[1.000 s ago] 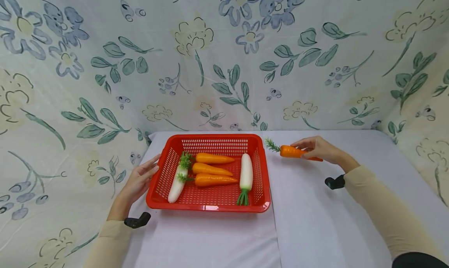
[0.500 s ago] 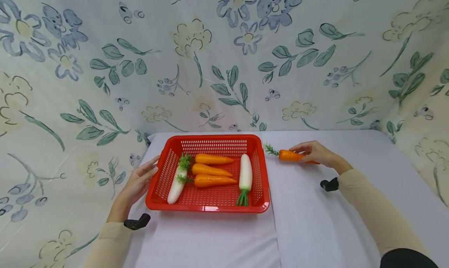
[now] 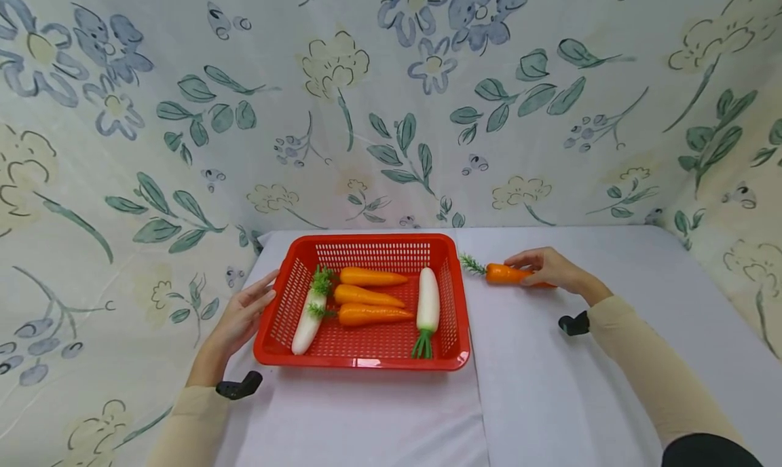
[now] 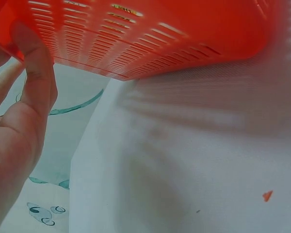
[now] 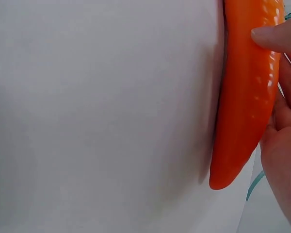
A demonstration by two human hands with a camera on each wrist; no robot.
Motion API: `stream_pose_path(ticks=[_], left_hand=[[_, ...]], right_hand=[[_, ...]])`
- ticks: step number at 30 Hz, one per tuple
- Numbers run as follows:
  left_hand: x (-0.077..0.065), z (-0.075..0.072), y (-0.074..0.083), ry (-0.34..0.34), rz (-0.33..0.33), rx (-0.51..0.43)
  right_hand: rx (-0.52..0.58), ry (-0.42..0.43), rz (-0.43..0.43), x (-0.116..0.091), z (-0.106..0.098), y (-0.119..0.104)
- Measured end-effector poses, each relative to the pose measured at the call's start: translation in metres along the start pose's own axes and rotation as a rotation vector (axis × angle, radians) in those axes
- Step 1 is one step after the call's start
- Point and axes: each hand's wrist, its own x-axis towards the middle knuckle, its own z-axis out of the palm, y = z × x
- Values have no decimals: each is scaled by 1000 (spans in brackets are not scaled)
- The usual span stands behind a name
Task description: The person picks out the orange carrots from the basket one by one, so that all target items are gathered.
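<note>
In the head view a red plastic basket stands on the white cloth. My left hand grips its left rim; the left wrist view shows the thumb against the slotted basket wall. Right of the basket, my right hand holds an orange carrot with a leafy green top pointing toward the basket. Thumb and fingers are on either side of the carrot, which lies close over the cloth in the right wrist view. Inside the basket are three carrots between two white radishes.
White cloth covers the table, with a seam or fold running forward by the basket's right side. Floral fabric hangs behind and at the sides. A small orange mark shows on the cloth in the left wrist view.
Over the last second the right hand has lowered slightly and shifted a little left with the carrot, then stayed nearly still. The left hand and the basket look unchanged.
</note>
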Motion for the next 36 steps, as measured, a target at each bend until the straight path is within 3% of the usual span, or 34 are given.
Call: stream_pose_path(ticks=[15, 21, 27, 36], left_hand=[[1, 3, 2, -1, 5, -16], [2, 2, 3, -10, 8, -37], [1, 2, 2, 1, 3, -30], [0, 2, 1, 9, -7, -40]], right_hand=[[14, -8, 17, -3, -4, -5], [37, -11, -32, -2, -4, -19], [91, 18, -96, -1, -1, -44], [90, 103, -136, 2, 13, -107]])
